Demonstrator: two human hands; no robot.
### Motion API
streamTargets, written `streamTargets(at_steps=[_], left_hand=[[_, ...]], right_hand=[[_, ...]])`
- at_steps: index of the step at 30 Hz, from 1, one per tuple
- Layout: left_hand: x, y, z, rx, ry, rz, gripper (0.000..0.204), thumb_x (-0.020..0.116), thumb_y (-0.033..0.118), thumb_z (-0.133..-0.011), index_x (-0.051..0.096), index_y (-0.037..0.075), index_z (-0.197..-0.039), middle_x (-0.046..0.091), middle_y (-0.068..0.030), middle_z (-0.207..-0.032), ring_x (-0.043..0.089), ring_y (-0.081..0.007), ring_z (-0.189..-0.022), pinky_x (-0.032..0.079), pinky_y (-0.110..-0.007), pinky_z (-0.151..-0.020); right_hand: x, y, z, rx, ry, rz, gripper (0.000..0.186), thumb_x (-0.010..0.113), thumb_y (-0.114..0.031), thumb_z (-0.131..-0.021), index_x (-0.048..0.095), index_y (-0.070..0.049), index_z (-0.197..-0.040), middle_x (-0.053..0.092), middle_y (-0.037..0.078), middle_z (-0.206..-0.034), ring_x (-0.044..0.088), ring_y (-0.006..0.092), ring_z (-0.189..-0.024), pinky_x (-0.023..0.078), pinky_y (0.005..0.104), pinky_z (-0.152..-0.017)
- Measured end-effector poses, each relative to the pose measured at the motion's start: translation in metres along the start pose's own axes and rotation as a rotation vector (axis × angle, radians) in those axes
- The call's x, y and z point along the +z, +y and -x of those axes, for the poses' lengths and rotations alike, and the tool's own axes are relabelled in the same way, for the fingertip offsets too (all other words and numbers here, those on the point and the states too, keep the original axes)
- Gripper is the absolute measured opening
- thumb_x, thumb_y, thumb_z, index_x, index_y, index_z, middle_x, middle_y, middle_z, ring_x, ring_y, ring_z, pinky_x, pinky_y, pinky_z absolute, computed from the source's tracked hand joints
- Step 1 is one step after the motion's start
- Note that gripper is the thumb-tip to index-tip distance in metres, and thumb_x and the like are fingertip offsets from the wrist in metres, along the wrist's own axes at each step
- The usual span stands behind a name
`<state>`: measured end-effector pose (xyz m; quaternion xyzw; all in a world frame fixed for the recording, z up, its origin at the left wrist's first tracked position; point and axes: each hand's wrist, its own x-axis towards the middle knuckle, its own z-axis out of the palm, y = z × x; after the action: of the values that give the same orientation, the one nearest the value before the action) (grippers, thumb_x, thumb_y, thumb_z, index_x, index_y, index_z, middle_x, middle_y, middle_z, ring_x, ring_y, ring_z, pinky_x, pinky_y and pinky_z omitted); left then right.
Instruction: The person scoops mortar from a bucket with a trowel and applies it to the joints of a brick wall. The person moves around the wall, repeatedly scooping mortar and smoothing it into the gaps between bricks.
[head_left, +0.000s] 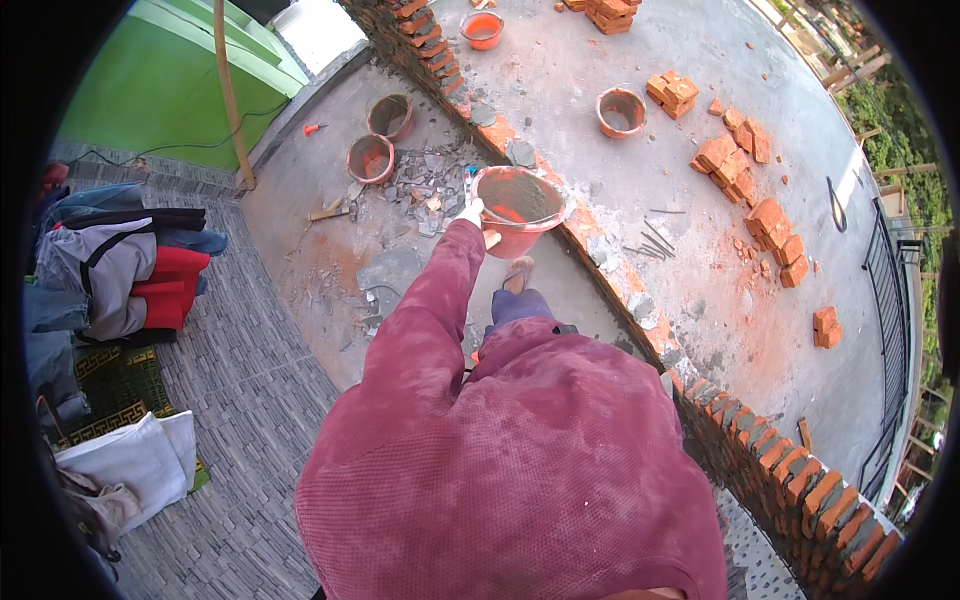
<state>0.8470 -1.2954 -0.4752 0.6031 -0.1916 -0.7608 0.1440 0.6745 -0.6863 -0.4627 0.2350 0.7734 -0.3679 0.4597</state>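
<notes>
My left hand [480, 221] grips the left side of an orange bucket [515, 243] with grey mortar inside. Its fingers close on the rim. The bucket is held out in front of me, beside a low brick wall [603, 256] whose top carries patches of mortar. Below it, one of my feet [518, 275] shows on the concrete floor. My right hand does not show; my maroon top fills the lower middle.
Left of the wall stand two buckets [371, 160] by broken rubble [425, 182]. Across it are another bucket [621, 112], loose rods [655, 240] and stacked bricks [722, 165]. Clothes [120, 270] lie at far left. A wooden pole [232, 100] leans by the green wall [160, 105].
</notes>
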Motion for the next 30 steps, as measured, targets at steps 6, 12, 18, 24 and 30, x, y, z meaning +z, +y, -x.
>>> streamTargets(at_steps=[6, 12, 18, 24, 30], left_hand=[[-0.025, 0.098, -0.053, 0.043, 0.083, 0.066, 0.048, 0.046, 0.052, -0.102, 0.051, 0.008, -0.122, 0.055, -0.0182, -0.132, 0.054, -0.0352, -0.120, 0.051, -0.053, -0.091], [-0.080, 0.172, -0.116, -0.099, 0.371, -0.264, 0.075, 0.042, 0.058, -0.099, 0.031, 0.007, -0.153, 0.033, -0.0175, -0.158, 0.043, -0.0441, -0.137, 0.045, -0.066, -0.099], [-0.079, 0.131, -0.180, -0.081, 0.018, -1.208, 0.052, 0.050, 0.053, -0.098, 0.065, 0.007, -0.118, 0.067, -0.0140, -0.113, 0.065, -0.0337, -0.100, 0.050, -0.055, -0.084], [0.051, 0.034, -0.134, -0.005, -0.505, -1.639, 0.045, 0.065, 0.041, -0.095, 0.060, 0.008, -0.124, 0.067, -0.0084, -0.103, 0.066, -0.0254, -0.084, 0.053, -0.042, -0.066], [0.161, 0.000, -0.093, 0.162, -0.939, -1.728, 0.046, 0.065, 0.040, -0.096, 0.062, 0.010, -0.130, 0.067, -0.0067, -0.108, 0.064, -0.0206, -0.083, 0.050, -0.035, -0.056]], right_hand=[[0.018, 0.025, -0.019, -0.007, 0.116, 0.124, 0.015, 0.066, -0.015, -0.086, 0.063, -0.001, -0.080, 0.062, 0.011, -0.071, 0.061, 0.0261, -0.057, 0.050, 0.0427, -0.054], [0.058, 0.002, 0.017, -0.004, 0.228, 0.018, 0.015, 0.066, -0.009, -0.085, 0.057, -0.001, -0.094, 0.059, 0.011, -0.071, 0.060, 0.0244, -0.057, 0.050, 0.0437, -0.051], [0.117, -0.060, 0.085, 0.108, 0.335, -0.320, 0.041, 0.069, -0.001, -0.082, 0.045, -0.003, -0.115, 0.058, 0.017, -0.087, 0.062, 0.0258, -0.060, 0.055, 0.0467, -0.048], [0.150, -0.033, 0.097, 0.311, 0.052, -0.285, 0.019, 0.070, -0.018, -0.087, 0.063, -0.001, -0.087, 0.063, 0.013, -0.071, 0.060, 0.0250, -0.054, 0.051, 0.0437, -0.049], [0.213, 0.066, 0.065, 0.173, -0.238, 0.167, 0.038, 0.068, -0.031, -0.085, 0.073, -0.007, -0.115, 0.074, 0.016, -0.105, 0.071, 0.0336, -0.095, 0.055, 0.0445, -0.083]])
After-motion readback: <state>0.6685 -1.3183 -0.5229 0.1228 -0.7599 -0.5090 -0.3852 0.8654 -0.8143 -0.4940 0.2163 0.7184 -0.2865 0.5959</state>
